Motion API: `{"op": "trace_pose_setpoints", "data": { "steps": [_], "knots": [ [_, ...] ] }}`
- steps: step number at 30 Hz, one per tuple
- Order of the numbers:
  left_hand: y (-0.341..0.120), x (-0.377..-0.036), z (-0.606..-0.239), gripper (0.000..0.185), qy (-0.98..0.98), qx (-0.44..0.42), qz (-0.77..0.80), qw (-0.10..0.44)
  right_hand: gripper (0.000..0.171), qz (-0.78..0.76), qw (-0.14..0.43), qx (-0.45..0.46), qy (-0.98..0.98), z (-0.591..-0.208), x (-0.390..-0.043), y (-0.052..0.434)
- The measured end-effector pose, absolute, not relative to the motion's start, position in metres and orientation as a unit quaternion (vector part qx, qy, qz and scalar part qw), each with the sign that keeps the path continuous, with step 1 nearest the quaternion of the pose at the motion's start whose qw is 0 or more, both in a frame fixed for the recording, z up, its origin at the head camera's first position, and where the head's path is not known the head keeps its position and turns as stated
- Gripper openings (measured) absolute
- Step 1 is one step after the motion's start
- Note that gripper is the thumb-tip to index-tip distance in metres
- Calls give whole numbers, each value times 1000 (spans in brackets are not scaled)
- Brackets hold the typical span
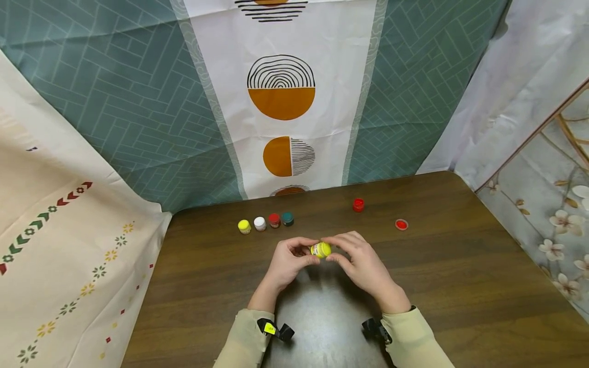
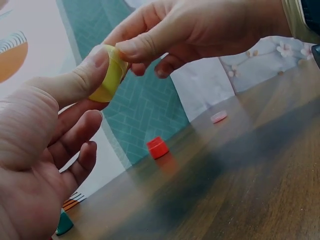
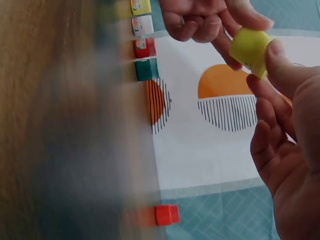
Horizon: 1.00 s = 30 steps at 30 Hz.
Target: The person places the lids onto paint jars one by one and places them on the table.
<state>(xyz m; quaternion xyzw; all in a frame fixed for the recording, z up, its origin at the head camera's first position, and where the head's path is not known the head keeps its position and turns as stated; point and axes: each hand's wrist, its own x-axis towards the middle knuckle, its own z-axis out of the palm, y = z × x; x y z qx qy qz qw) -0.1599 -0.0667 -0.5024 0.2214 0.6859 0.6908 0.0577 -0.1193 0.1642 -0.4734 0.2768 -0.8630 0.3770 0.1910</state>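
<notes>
Small yellow plastic paint pot (image 1: 320,250) is held above the brown wooden counter (image 1: 460,286), axis lying 9-to-3. My left hand (image 1: 289,263) pinches the 9 o'clock end, right hand (image 1: 359,260) pinches the 3 o'clock end.

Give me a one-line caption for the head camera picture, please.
Both hands, left hand and right hand, pinch a small yellow paint pot above a brown table.

Both hands (image 2: 100,75) pinch a yellow pot (image 2: 109,75) (red pot (image 2: 157,147) beyond).
</notes>
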Motion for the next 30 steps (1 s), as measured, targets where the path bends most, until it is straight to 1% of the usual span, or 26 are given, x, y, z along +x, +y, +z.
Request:
{"op": "trace_pose_setpoints", "data": {
  "steps": [4,9,12,16,24,30],
  "knots": [
    [-66,-159,-503,36,687,233,687,38,35,375,185,245,-875,-473,-118,158],
    [-64,-158,-504,37,684,246,686,0,29,358,150,202,-899,-472,-116,151],
    [-62,-158,-505,36,679,257,687,-23,27,345,135,196,-908,-472,-116,147],
    [-60,-157,-506,36,673,271,687,-48,24,336,137,201,-910,-472,-116,145],
    [-60,-155,-505,36,674,271,685,-54,24,342,136,200,-908,-473,-116,144],
    [-58,-156,-506,36,677,274,680,-66,26,325,148,199,-912,-474,-116,144]
  ]
}}
